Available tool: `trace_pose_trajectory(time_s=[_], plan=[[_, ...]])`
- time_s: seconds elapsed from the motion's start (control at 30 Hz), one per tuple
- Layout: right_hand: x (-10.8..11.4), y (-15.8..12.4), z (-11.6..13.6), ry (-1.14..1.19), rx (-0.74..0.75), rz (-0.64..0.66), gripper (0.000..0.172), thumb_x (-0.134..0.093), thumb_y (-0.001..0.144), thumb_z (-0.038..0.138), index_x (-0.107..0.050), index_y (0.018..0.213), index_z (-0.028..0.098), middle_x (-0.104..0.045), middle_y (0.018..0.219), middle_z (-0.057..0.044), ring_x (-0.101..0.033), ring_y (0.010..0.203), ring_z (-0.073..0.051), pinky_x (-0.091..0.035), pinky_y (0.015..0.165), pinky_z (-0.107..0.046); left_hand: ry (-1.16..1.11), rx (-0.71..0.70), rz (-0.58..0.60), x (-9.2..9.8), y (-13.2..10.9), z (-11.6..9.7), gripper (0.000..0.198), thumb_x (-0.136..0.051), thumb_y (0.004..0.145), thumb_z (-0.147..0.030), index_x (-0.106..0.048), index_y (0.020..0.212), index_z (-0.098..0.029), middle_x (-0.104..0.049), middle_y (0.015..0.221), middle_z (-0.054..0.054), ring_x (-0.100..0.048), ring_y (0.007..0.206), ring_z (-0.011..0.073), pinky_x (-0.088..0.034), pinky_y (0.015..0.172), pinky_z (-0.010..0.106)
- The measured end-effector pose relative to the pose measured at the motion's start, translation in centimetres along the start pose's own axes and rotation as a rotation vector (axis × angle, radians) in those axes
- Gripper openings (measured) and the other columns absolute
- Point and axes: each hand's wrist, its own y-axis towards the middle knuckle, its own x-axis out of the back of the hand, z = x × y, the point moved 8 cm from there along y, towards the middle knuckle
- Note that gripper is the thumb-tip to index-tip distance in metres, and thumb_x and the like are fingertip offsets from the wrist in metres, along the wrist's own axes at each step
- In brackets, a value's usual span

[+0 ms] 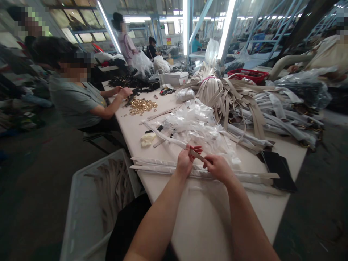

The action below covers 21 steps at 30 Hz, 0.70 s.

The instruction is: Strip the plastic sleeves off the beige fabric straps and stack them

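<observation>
Over the table, my left hand [186,158] holds a beige strap [196,155] with its plastic-wrapped part running away to the upper left. My right hand [217,166] pinches the bare end of the same strap, a short way right of my left hand. Under both hands, several wrapped straps [244,175] lie side by side across the table. Just beyond the hands spreads a heap of clear plastic sleeves [195,121]. A crumpled yellowish piece [148,139] lies left of that heap.
Across the white table [206,217] are bundled straps [217,94], a dark flat object [278,170], a red basket [248,75] and gold metal parts [143,106]. A bin [71,217] of straps stands at the lower left. A person [78,98] sits at the left edge.
</observation>
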Motion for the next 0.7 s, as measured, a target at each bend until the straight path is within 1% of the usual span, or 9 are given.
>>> trace_pose_trajectory(time_s=[0.13, 0.2, 0.27, 0.37, 0.43, 0.5, 0.57, 0.63, 0.7], plan=[[-0.2, 0.2, 0.6, 0.105, 0.026, -0.024, 0.028, -0.051, 0.091, 0.03, -0.069, 0.071, 0.02, -0.07, 0.068, -0.003, -0.062, 0.058, -0.016, -0.04, 0.056, -0.025, 0.041, 0.115, -0.004, -0.3, -0.4, 1.8, 0.035, -0.063, 0.087, -0.05, -0.063, 0.081, -0.015, -0.073, 0.097, 0.015, -0.064, 0.061, 0.0156, -0.047, 0.055, 0.027], [-0.4, 0.3, 0.3, 0.2, -0.018, -0.017, 0.029, -0.051, 0.092, 0.035, -0.07, 0.077, 0.019, -0.069, 0.068, -0.003, -0.059, 0.052, -0.014, -0.041, 0.053, -0.025, 0.081, 0.148, 0.031, -0.9, -0.8, 2.7, 0.037, -0.065, 0.085, -0.051, -0.068, 0.084, -0.013, -0.073, 0.092, 0.014, -0.061, 0.057, 0.0147, -0.044, 0.05, 0.026], [-0.3, 0.0, -0.5, 0.344, -0.104, 0.014, 0.027, -0.055, 0.09, 0.04, -0.07, 0.088, 0.018, -0.07, 0.071, -0.003, -0.058, 0.05, -0.014, -0.042, 0.049, -0.024, 0.105, 0.172, 0.108, -1.8, -1.2, 3.0, 0.041, -0.065, 0.085, -0.051, -0.072, 0.095, -0.012, -0.073, 0.091, 0.015, -0.064, 0.063, 0.0178, -0.046, 0.053, 0.027], [-0.1, -1.3, -1.6, 0.61, -0.228, 0.171, 0.035, -0.065, 0.083, 0.043, -0.066, 0.106, 0.016, -0.072, 0.082, -0.006, -0.062, 0.056, -0.015, -0.049, 0.052, -0.026, 0.077, 0.153, 0.164, -2.6, -1.8, 2.1, 0.043, -0.062, 0.088, -0.05, -0.07, 0.111, -0.014, -0.072, 0.105, 0.016, -0.068, 0.081, 0.0234, -0.052, 0.066, 0.033], [0.0, -2.3, -1.7, 0.72, -0.27, 0.262, 0.039, -0.07, 0.08, 0.041, -0.065, 0.109, 0.015, -0.072, 0.083, -0.006, -0.062, 0.057, -0.014, -0.05, 0.055, -0.026, 0.041, 0.099, 0.147, -2.6, -1.9, 1.1, 0.04, -0.06, 0.09, -0.047, -0.069, 0.113, -0.016, -0.068, 0.12, 0.016, -0.068, 0.095, 0.0255, -0.053, 0.077, 0.035], [0.4, -2.7, -1.7, 0.745, -0.265, 0.266, 0.036, -0.071, 0.079, 0.04, -0.067, 0.104, 0.014, -0.072, 0.079, -0.006, -0.057, 0.053, -0.011, -0.047, 0.052, -0.024, 0.041, 0.097, 0.147, -2.7, -2.2, 0.8, 0.039, -0.059, 0.091, -0.046, -0.069, 0.113, -0.016, -0.065, 0.126, 0.017, -0.067, 0.098, 0.0255, -0.052, 0.079, 0.034], [0.4, -2.7, -1.4, 0.738, -0.243, 0.229, 0.034, -0.07, 0.079, 0.04, -0.068, 0.099, 0.013, -0.071, 0.079, -0.006, -0.054, 0.051, -0.01, -0.042, 0.048, -0.022, 0.071, 0.142, 0.154, -2.8, -2.5, 1.5, 0.041, -0.059, 0.091, -0.048, -0.069, 0.112, -0.015, -0.065, 0.124, 0.018, -0.068, 0.088, 0.0226, -0.05, 0.068, 0.03], [0.0, -2.6, -1.0, 0.753, -0.236, 0.218, 0.036, -0.071, 0.079, 0.039, -0.069, 0.103, 0.013, -0.07, 0.079, -0.005, -0.053, 0.052, -0.01, -0.041, 0.047, -0.021, 0.091, 0.166, 0.149, -2.7, -2.9, 2.3, 0.043, -0.06, 0.089, -0.049, -0.069, 0.112, -0.014, -0.068, 0.118, 0.018, -0.065, 0.073, 0.0175, -0.046, 0.059, 0.027], [-0.4, -2.6, -0.7, 0.799, -0.249, 0.2, 0.04, -0.072, 0.078, 0.038, -0.067, 0.11, 0.014, -0.069, 0.079, -0.004, -0.052, 0.053, -0.01, -0.041, 0.048, -0.021, 0.09, 0.182, 0.148, -2.8, -3.4, 3.1, 0.045, -0.062, 0.088, -0.05, -0.07, 0.112, -0.013, -0.071, 0.103, 0.015, -0.06, 0.06, 0.0127, -0.045, 0.057, 0.026]])
